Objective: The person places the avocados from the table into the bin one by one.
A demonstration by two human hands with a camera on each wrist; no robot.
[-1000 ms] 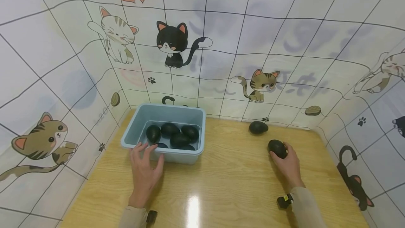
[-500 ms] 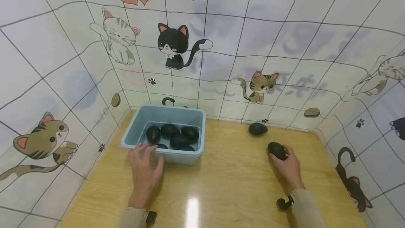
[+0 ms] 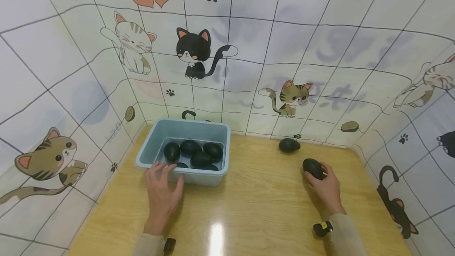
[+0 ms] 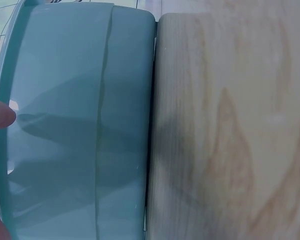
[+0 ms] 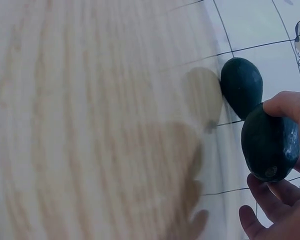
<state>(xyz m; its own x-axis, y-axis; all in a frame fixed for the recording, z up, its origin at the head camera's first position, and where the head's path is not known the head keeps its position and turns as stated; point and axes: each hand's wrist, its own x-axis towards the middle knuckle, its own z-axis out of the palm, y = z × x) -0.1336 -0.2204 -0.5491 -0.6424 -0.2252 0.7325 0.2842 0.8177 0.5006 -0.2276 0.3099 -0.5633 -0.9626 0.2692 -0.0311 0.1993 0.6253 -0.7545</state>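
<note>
A dark avocado (image 3: 313, 168) is held by my right hand (image 3: 328, 188), thumb on one side and fingers on the other. The right wrist view shows this avocado (image 5: 269, 145) close up, its blunt end bare. Beyond it another avocado (image 3: 289, 145) lies on the table near the back wall. At the left stands a light blue plastic bin (image 3: 202, 177) with several avocados (image 3: 172, 152) inside; the front wall partly hides some. My left hand (image 3: 162, 194) holds the bin's front rim, with fingertips at the rim and the thumb against the outer wall.
The light wood table (image 3: 249, 204) carries both the bin and the loose avocado. A white wall covering (image 3: 249, 50) with cat drawings and dark grid lines closes off the back and both sides. Each wrist wears a small black camera (image 3: 322, 229).
My right hand, with the avocado, has barely shifted, a little to the right in the last half second. The left hand stays at the bin's rim. The head view has tilted slightly.
</note>
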